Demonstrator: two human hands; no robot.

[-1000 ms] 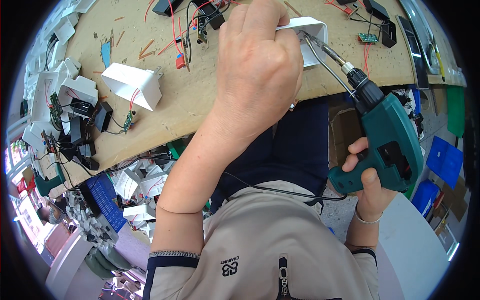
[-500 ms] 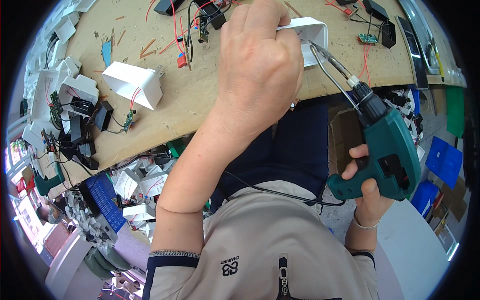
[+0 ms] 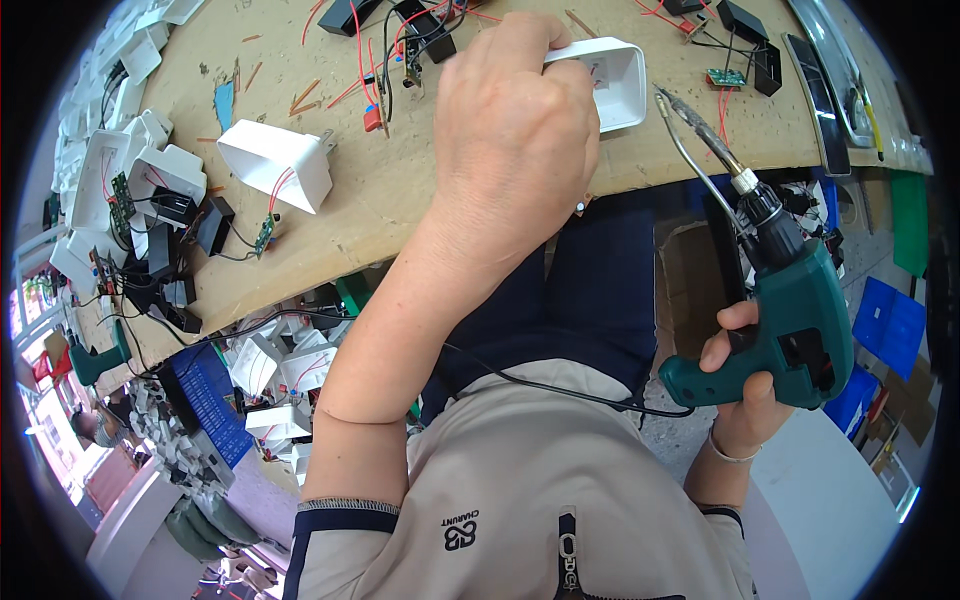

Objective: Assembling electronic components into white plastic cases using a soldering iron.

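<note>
White case [image 3: 625, 98] in left hand [image 3: 515, 122], small fittings [image 3: 600, 75] inside

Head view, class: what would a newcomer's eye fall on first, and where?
The big green soldering gun at the right, in the right hand, its metal tip just right of a white housing. Next, the left hand at top centre, holding that housing at the tan bench. Then the heap of white cases along the left.
</note>
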